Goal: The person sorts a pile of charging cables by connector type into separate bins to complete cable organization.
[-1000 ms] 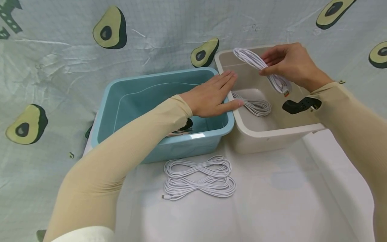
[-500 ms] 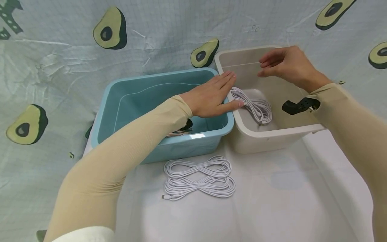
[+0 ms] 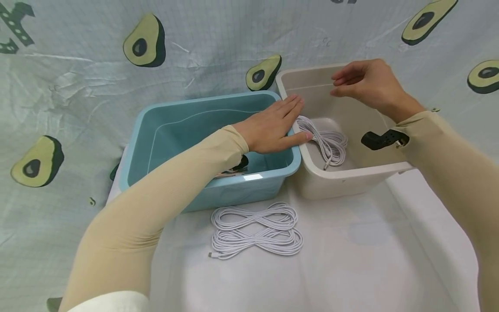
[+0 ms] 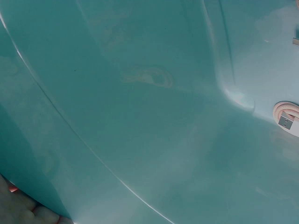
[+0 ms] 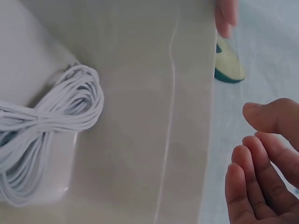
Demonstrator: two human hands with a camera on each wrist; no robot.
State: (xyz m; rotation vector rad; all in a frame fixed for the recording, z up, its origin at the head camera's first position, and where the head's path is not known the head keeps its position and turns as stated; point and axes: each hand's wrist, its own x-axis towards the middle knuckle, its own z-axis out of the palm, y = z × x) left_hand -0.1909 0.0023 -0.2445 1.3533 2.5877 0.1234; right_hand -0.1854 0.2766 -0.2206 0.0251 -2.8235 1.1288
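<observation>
My right hand [image 3: 372,84] hovers over the beige bin [image 3: 352,174], fingers loosely bent with nothing between them. Below it, white cables [image 3: 329,145] in coiled bundles lie on the bin floor; in the right wrist view a white cable bundle [image 5: 70,100] shows beside the bin wall. Flat and with straight fingers, my left hand [image 3: 273,125] rests across the touching rims of the beige bin and the blue bin [image 3: 187,102]. In front of the bins a white cable [image 3: 255,232], looped like a double figure eight, lies on the white table.
Inside the blue bin, the left wrist view shows a pinkish coiled USB cable [image 4: 286,114]. A black wrist mount [image 3: 383,139] sticks out from the right sleeve. Behind the bins hangs a pale sheet [image 3: 210,39] printed with avocados. The white tablecloth [image 3: 351,251] spreads in front.
My right hand has let go of a white cable bundle, which dropped onto the other cable in the beige bin. The left hand has stayed in place. The head view has shifted slightly.
</observation>
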